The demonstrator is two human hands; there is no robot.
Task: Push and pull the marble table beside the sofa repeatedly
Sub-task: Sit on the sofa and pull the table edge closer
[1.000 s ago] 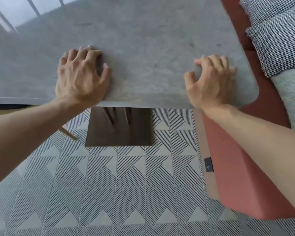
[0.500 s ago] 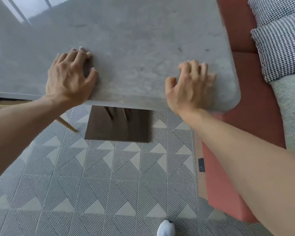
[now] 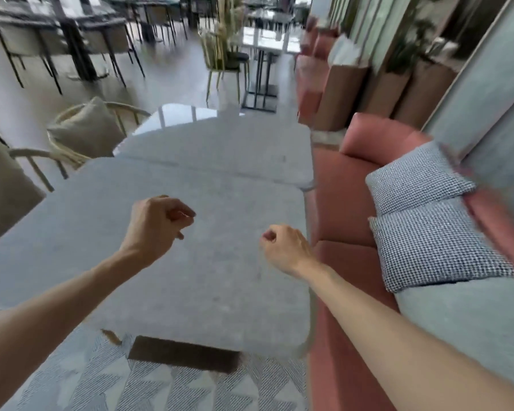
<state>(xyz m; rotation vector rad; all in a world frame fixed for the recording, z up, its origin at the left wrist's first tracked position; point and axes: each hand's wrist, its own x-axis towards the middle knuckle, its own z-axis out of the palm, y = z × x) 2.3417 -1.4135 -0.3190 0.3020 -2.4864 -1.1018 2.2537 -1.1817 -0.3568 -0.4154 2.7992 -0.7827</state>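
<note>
No containers in view. Frame is motion-blurred, fine detail soft.

Marble table (image 3: pixel 220 262): grey top, fills the centre of the frame, long side running away from the camera. Its right edge sits just beside the red sofa (image 3: pixel 347 203), narrow gap between them. Far edge butts up against a second grey table (image 3: pixel 220 143), with a seam line across. Dark square base plate (image 3: pixel 184 354) shows under the near edge, standing on the patterned rug (image 3: pixel 161 387).

Left hand (image 3: pixel 155 226): above the tabletop, roughly mid-width, fingers curled into a loose fist, holding nothing. Looks lifted off the surface; contact can't be confirmed through the blur.

Right hand (image 3: pixel 285 247): over the top near the right edge, curled into a loose fist too, empty. Nearer the camera than the left hand. Also looks raised off the marble.

Neither hand is on the near edge; both are further in over the top.

Sofa carries two checked cushions (image 3: pixel 428 226), one stacked behind the other, against the backrest. Wicker chair (image 3: pixel 86 134) with a beige cushion stands off the far-left corner.
</note>
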